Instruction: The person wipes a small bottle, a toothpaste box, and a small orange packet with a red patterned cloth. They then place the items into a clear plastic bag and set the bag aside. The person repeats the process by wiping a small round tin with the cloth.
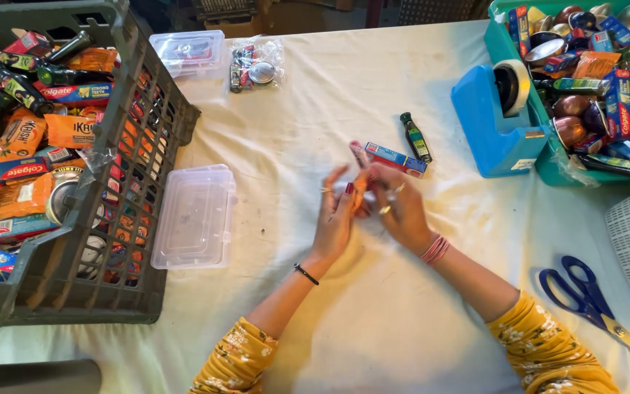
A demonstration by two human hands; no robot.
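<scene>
Left hand (335, 219) and right hand (400, 211) meet at centre, pinching an orange packet (359, 191). Bottle (416, 137) and toothpaste box (395, 158) lie at one o'clock, clear box (195, 217) at nine, scissors (596, 310) at four.

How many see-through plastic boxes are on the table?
2. One clear box lies beside the dark crate, left of the left hand. Another clear box sits at the table's far edge, beside a clear bag. More may be hidden inside the crates.
</scene>
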